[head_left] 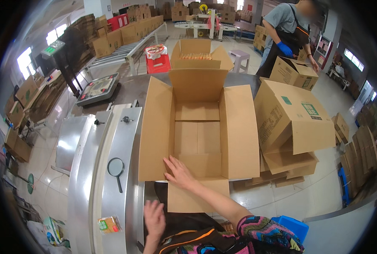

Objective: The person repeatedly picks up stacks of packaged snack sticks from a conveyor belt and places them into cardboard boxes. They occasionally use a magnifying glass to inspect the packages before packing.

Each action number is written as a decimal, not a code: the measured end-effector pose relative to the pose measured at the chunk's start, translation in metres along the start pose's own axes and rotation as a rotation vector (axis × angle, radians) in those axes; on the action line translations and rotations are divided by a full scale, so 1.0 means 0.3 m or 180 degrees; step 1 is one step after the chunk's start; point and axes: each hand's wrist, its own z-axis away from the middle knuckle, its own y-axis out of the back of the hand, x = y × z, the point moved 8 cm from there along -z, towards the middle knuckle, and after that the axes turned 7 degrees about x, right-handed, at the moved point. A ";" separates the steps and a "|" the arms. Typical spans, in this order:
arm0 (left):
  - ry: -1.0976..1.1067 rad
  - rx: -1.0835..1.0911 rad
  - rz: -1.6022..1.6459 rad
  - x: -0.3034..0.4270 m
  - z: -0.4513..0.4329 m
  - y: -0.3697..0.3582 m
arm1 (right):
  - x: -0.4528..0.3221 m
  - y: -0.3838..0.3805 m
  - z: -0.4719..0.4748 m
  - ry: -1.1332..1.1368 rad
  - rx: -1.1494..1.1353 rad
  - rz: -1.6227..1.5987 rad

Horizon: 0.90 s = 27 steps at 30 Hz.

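An opened cardboard carton (197, 138) stands in front of me with its flaps folded outward and its inside bare. My right hand (180, 173) reaches across its near flap, fingers spread at the near left corner and touching the rim. Lower and to the left, my left hand (154, 219) is slightly blurred and holds nothing. Beside that hand runs a long metal machine bed (117, 139). On it lie a magnifying glass (116, 170) with a black handle and a small packaged snack (109, 224).
Behind the carton is another open box (196, 56) of packed goods. Printed cartons (302, 116) stand at my right, near a person (285, 35) wearing a blue glove. A platform scale (99, 89) and roller conveyor (121, 52) are at the left. A blue bin (291, 227) sits low right.
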 end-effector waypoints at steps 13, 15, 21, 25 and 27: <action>0.0926 -0.0143 -0.2208 -0.332 -0.014 0.275 | -0.340 -0.048 -0.025 0.1514 0.0070 -0.0820; 0.0895 -0.0047 -0.2153 -0.355 0.021 0.299 | -0.407 -0.119 -0.045 0.1779 -0.0055 -0.0967; 0.1997 0.0192 -0.2534 -0.363 0.136 0.506 | -0.543 -0.296 -0.056 0.2477 -0.0241 -0.0904; 0.1852 0.0490 -0.2353 -0.494 0.270 0.581 | -0.559 -0.469 0.014 0.2173 -0.1144 -0.1464; 0.1433 0.0696 -0.2225 -0.486 0.319 0.609 | -0.589 -0.534 0.060 0.1844 -0.1689 -0.1668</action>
